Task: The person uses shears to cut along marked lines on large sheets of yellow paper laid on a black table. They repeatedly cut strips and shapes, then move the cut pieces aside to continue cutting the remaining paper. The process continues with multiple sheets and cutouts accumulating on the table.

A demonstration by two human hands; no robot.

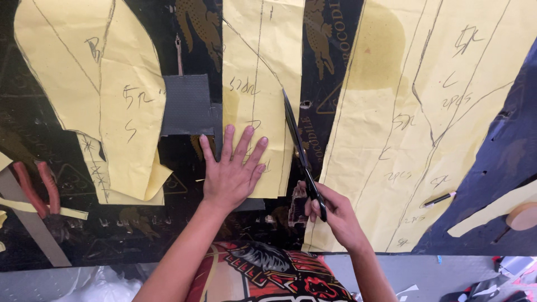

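My left hand (230, 168) lies flat with fingers spread on the lower end of a narrow yellow paper pattern piece (263, 61) marked with pencil lines. My right hand (335, 215) grips the handles of black scissors (296, 142). The blades point away from me and run up along the right edge of that piece, following a drawn line. Both pieces rest on a black printed table cover (330, 84).
A large yellow pattern sheet (430, 112) lies at the right with a black pen (439, 199) on it. Another yellow pattern piece (95, 84) lies at the left beside a dark grey patch (187, 103). Red-handled pliers (36, 187) sit at the far left, a tape roll (523, 217) at the far right.
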